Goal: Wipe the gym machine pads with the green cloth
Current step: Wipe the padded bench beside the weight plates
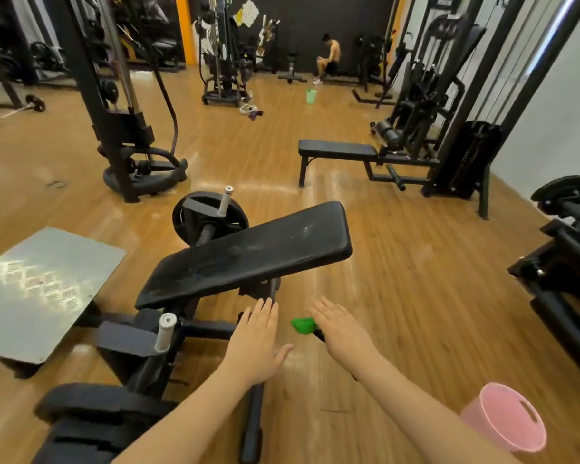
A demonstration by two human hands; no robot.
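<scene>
A long black machine pad [248,254], dusty with pale smears, tilts across the middle of the view. Below its near edge my left hand [255,343] is held out flat, fingers straight and together, holding nothing. My right hand [340,329] is also stretched out flat, palm down. Between the two hands a small bunch of green cloth [302,324] shows, partly hidden by my right hand; I cannot tell whether it lies on the machine frame or touches the hand. A second black pad [91,406] sits low at the lower left.
A pink bucket [506,421] stands by my right forearm. A metal footplate [44,289] lies to the left, a weight plate [208,216] behind the pad. A flat bench [337,150] and cable machines stand further off on the wooden floor. A person sits at the back.
</scene>
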